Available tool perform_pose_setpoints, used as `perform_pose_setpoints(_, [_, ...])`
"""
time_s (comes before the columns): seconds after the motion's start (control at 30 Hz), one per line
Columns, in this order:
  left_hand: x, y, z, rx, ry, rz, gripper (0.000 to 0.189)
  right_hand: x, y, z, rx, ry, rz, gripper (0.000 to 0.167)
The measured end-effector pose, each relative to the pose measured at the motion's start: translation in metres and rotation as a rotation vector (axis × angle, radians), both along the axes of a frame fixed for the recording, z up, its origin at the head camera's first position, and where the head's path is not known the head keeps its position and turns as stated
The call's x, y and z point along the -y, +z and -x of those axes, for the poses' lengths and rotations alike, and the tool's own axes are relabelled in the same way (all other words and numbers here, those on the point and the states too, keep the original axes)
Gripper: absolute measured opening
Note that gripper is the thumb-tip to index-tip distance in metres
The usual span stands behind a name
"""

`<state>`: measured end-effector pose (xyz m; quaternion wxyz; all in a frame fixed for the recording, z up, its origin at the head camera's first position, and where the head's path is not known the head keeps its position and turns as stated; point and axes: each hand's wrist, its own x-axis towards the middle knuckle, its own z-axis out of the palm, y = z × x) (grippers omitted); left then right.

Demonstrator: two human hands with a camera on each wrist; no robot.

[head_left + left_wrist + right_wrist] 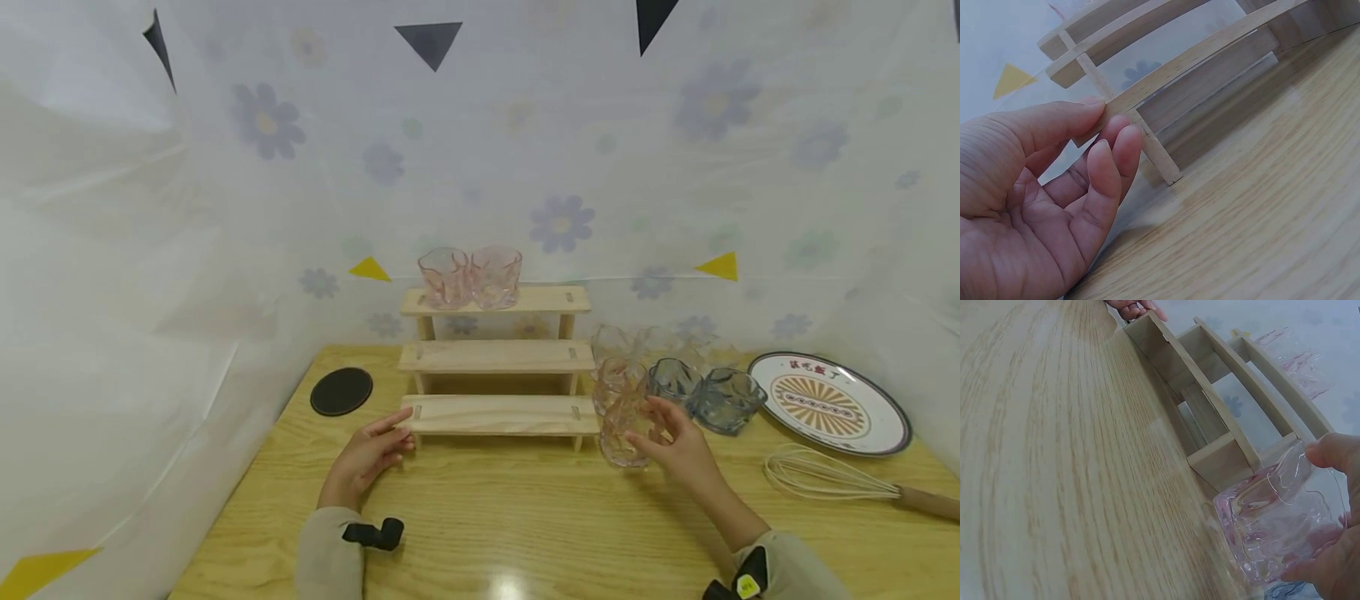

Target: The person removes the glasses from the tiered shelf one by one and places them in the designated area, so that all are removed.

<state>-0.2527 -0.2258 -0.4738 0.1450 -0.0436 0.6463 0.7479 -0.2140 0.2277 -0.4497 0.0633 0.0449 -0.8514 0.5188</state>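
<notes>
A three-tier wooden shelf [498, 412] stands on the table, and two pink-tinted glasses [495, 279] sit side by side on its top tier. At the left end of the lowest board, my left hand [367, 458] pinches the wood; the thumb lies on top in the left wrist view, with fingers [1125, 150] curled below. My right hand [678, 450] grips a wavy pink glass [1266, 531] between thumb and fingers, just off the shelf's right end. Another pink glass [617, 377] is behind the held one. Two blue-grey glasses [729, 402] stand beyond the right hand.
Behind the blue-grey glasses are several clear glasses [611, 342]. A patterned plate [885, 412] lies at the right, with a wire whisk [832, 475] in front of it. Left of the shelf is a round black coaster [341, 392]. A flowered sheet [465, 167] hangs behind the table.
</notes>
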Motion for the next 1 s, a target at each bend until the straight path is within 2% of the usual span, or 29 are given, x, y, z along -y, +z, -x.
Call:
perform_pose_setpoints(0.33, [0.0011,0.0005,-0.0017,-0.012,-0.018,-0.003,0.055,0.0006,-0.0019,0.0015,0.019,-0.005,0.006,0.071])
perform_pose_setpoints(0.6, [0.0009,0.0018,-0.0023,-0.014,-0.017,-0.004,0.054,0.0004,-0.0033,-0.0006,0.008,0.012,-0.048,0.075])
perform_pose_setpoints(1.0, [-0.0002,0.0003,-0.0009,-0.022,-0.02,-0.033,0.052,-0.0033,-0.0023,-0.0011,0.006,0.075,-0.021,0.084])
